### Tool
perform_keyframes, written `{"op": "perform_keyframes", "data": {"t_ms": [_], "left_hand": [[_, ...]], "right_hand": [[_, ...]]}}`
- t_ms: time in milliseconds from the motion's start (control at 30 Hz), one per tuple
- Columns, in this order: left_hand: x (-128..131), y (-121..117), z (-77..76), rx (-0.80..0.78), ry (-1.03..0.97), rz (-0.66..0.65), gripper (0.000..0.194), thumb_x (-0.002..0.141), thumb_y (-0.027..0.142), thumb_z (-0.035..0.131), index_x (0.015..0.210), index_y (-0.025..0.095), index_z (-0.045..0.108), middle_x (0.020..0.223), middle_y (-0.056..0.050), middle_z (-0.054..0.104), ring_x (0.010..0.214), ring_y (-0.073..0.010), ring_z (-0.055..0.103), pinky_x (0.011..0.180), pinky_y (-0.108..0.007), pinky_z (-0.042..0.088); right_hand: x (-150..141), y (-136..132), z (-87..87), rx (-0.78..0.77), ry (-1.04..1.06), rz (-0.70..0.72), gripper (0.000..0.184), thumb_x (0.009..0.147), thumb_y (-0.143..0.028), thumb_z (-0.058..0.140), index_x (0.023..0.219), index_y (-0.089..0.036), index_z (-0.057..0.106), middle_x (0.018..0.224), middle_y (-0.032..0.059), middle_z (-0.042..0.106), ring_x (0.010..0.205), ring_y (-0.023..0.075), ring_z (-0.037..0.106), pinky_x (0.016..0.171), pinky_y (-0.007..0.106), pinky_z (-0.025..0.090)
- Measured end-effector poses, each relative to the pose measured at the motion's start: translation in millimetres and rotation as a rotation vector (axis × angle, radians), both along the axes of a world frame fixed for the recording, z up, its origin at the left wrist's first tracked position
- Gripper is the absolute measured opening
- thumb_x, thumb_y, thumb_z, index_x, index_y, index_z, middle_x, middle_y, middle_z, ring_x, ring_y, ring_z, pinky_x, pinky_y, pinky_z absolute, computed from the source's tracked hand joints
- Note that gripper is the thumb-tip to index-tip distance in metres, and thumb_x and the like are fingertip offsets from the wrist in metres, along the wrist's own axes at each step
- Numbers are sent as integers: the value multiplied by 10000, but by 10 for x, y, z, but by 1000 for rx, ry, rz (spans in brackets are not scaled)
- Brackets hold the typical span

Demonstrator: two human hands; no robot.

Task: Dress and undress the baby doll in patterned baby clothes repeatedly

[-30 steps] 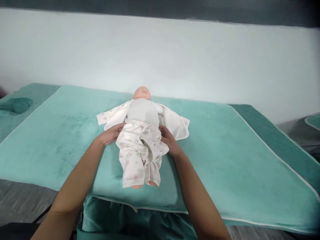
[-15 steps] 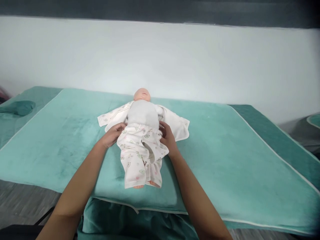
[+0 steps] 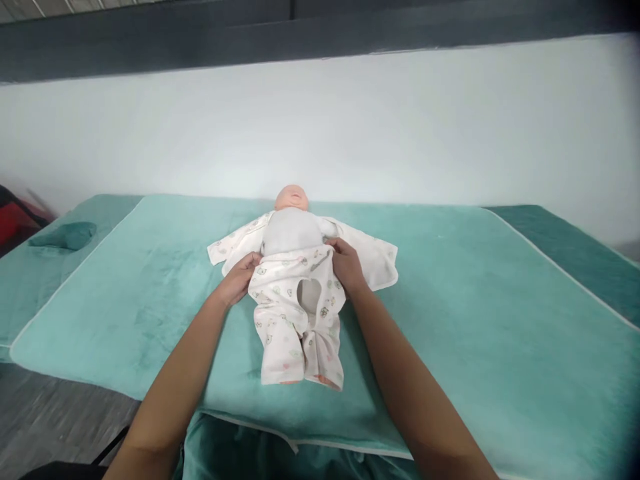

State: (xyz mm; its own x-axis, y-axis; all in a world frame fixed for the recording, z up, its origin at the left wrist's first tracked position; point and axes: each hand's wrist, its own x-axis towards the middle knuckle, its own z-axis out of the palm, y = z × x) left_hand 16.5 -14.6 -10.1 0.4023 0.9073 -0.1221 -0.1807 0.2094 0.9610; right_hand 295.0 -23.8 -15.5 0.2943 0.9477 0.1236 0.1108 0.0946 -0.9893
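Note:
A baby doll (image 3: pixel 293 231) lies on its back, head towards the wall, on the green bed cover. White patterned baby pants (image 3: pixel 280 293) cover its legs, with an open gap at the crotch. My left hand (image 3: pixel 241 277) pinches the waistband on the left side. On the other side my right hand (image 3: pixel 347 267) grips the waistband, which is stretched wide across the doll's belly. A white baby jacket (image 3: pixel 373 257) is spread open under the doll, its sleeves out to both sides. The feet barely show at the pant cuffs.
The green plush cover (image 3: pixel 450 320) spreads over the bed up to a white wall (image 3: pixel 320 133). A dark green cushion (image 3: pixel 67 235) lies at the far left, near a red and black object (image 3: pixel 17 223). Grey floor (image 3: pixel 55 413) shows at lower left.
The pants' waistband is now pulled wide and flatter between my hands, and the crotch gap has opened. My view has tilted and shifted, so the doll appears slightly further right.

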Motion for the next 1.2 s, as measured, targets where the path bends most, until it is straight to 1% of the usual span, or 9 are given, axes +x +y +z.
{"op": "perform_keyframes", "data": {"t_ms": [133,233,367,500,633,800,967,1100,1200], "left_hand": [[-42,1,-1,-24,4,-73,256,685,182,771,894,188,622,837,22,648,708,-104,583,609,-194,433],[-61,12,-7,-52,21,-150,315,654,116,753,946,182,653,849,4,672,739,-120,615,634,-201,458],[-53,30,-13,-69,41,-197,397,606,65,758,974,180,661,775,19,654,670,-114,599,586,-200,443],[-39,35,-29,-27,37,-217,432,628,100,795,1030,191,664,805,14,673,704,-129,621,631,-225,476],[-51,33,-52,-18,60,-178,365,636,157,832,953,184,654,822,2,690,744,-149,641,671,-244,484],[-58,12,-52,65,91,-159,301,672,225,819,879,192,603,802,24,648,710,-127,583,616,-219,429],[8,-6,-55,157,135,-44,292,716,275,790,813,203,524,700,65,506,593,-82,420,528,-199,312],[78,-11,-39,192,146,67,323,703,299,791,790,205,494,699,64,488,608,-85,400,540,-204,302],[116,-11,-14,197,153,169,350,675,297,792,823,222,484,673,72,472,598,-92,392,535,-213,286]], "right_hand": [[7,-104,-127,-151,37,91,219,769,-383,678,924,-230,654,886,9,702,875,230,646,737,340,527],[44,-176,-51,-243,68,217,293,803,-419,684,1026,-229,686,1023,44,735,955,250,679,768,364,563],[6,-245,97,-258,268,417,331,793,-393,745,1089,-249,704,1096,63,753,973,270,710,831,417,583],[-52,-276,120,-201,273,395,398,715,-321,824,1087,-240,705,1098,61,759,996,282,711,870,437,584],[-54,-264,66,-129,285,410,431,684,-302,842,1086,-250,695,1106,61,757,1067,297,694,894,433,589],[-58,-251,25,-108,335,392,524,643,-256,845,1128,-274,648,1140,38,741,1095,300,683,879,448,600],[-101,-225,3,-66,379,358,495,628,-248,819,1090,-282,643,1145,24,738,1096,300,677,868,445,590],[-115,-171,-77,10,320,274,375,684,-310,777,1045,-263,689,1087,24,757,1086,294,682,890,438,572],[-88,-126,-150,7,309,261,334,697,-325,755,1024,-260,732,1059,29,771,1081,302,689,889,451,567]]}}
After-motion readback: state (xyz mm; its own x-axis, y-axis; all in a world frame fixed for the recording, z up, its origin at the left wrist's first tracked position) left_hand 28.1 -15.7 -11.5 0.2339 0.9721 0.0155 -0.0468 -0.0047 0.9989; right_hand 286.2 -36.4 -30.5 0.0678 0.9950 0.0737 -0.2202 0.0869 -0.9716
